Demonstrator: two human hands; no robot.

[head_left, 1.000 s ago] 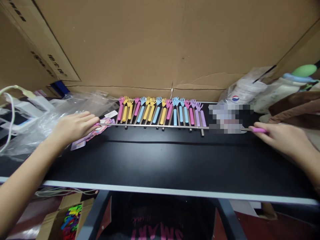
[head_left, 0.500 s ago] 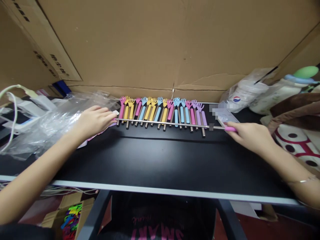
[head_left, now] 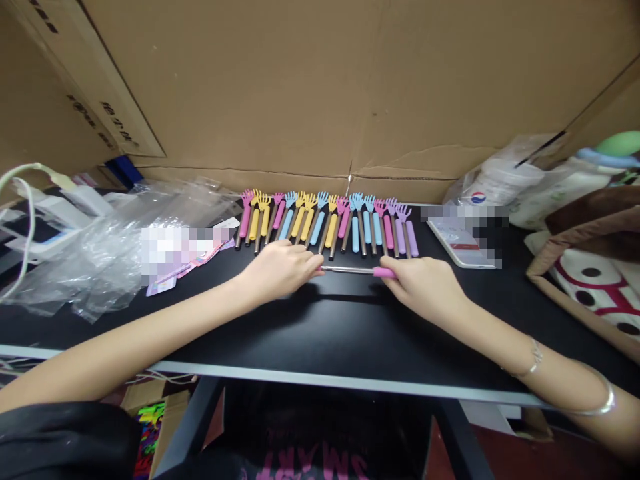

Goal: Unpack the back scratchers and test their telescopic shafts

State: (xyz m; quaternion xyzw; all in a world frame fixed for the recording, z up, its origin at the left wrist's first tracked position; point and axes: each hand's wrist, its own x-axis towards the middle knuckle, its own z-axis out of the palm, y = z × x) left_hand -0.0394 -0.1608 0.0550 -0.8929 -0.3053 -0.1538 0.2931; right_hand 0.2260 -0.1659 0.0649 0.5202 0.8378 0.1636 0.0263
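Note:
Between my two hands a telescopic back scratcher (head_left: 347, 269) is held level above the black table; its metal rod is short and its pink grip shows at the right. My left hand (head_left: 283, 270) is closed around the rod's left end and hides the tip there. My right hand (head_left: 425, 283) is closed on the pink end. Just behind my hands lies a row of back scratchers (head_left: 317, 228) in pink, yellow, blue and purple, with claw heads toward the cardboard and metal rods toward me.
Clear plastic bags (head_left: 115, 247) and colourful cards (head_left: 200, 257) lie on the left. A phone (head_left: 463, 247), a bagged cup (head_left: 510, 180) and a brown-handled bag (head_left: 590, 267) are on the right. A cardboard wall (head_left: 310, 87) closes the back; the table edge (head_left: 310, 381) runs in front.
My hands have come together from far apart, and the held back scratcher's rod has shortened from a long, stretched-out length. The cards and phone now show more fully.

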